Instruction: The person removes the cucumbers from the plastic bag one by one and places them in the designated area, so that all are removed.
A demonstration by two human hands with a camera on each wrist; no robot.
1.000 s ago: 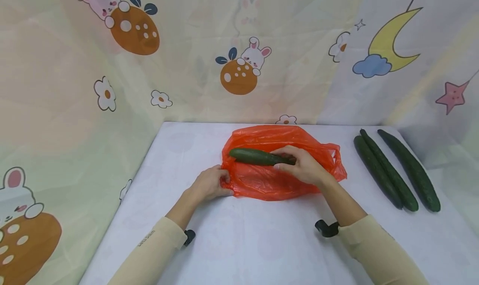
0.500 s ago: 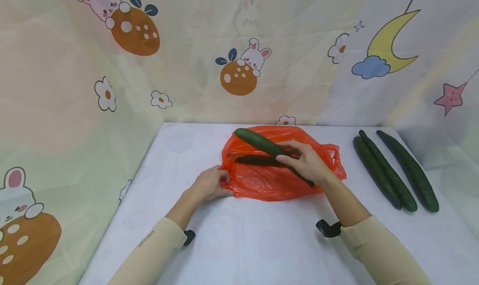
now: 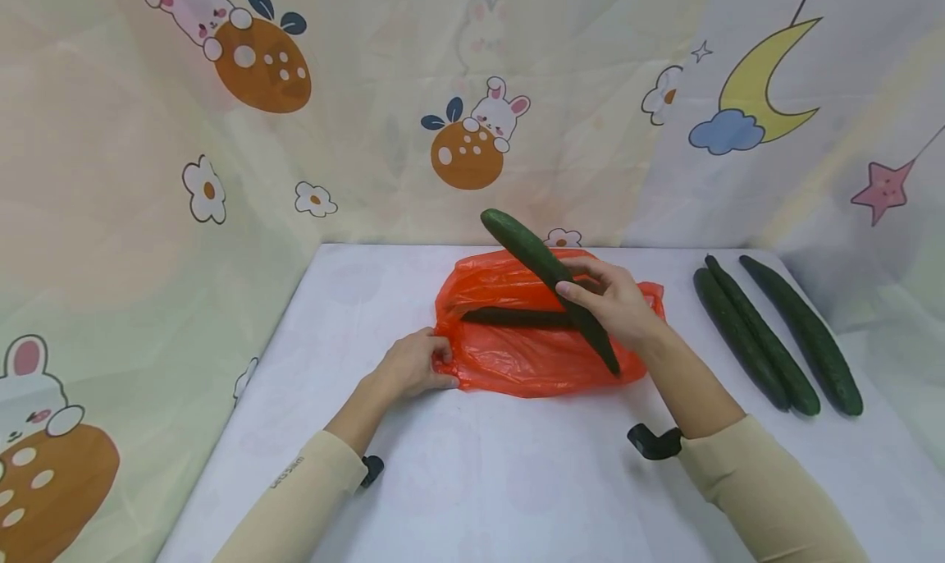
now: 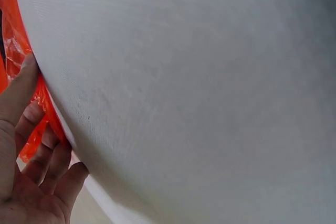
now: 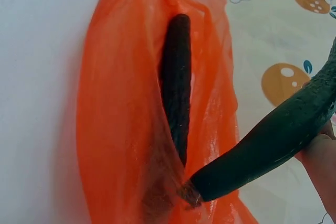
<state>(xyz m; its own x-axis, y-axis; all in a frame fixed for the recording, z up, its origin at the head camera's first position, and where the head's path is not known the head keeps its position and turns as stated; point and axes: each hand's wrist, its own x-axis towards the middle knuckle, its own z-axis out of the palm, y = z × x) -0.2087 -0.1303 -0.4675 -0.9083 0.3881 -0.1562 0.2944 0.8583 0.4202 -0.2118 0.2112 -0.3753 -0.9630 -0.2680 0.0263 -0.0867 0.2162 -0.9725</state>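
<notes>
My right hand point(image 3: 616, 304) grips a long green cucumber point(image 3: 520, 239) around its middle, tilted above the red plastic bag point(image 3: 531, 370). Its rounded tip points up and away, and its thinner end points down toward the near side of the bag. A second cucumber point(image 3: 509, 317) lies inside the bag; in the right wrist view this inner cucumber point(image 5: 177, 77) shows through the opening, partly covered by the film. At the bag's left end, my left hand point(image 3: 413, 362) pinches the plastic edge, and the left wrist view shows thumb and fingers on the red film point(image 4: 44, 108).
Three more cucumbers lie at the table's right side: two side by side, a left one point(image 3: 738, 337) and a middle one point(image 3: 768, 341), and a separate one point(image 3: 808, 337) further right. A patterned cloth backdrop point(image 3: 369, 136) rises behind the white table point(image 3: 480, 481).
My right hand has lifted the cucumber out of the bag, raising and tilting it, which reveals the other cucumber inside. My left hand stays on the bag's left end.
</notes>
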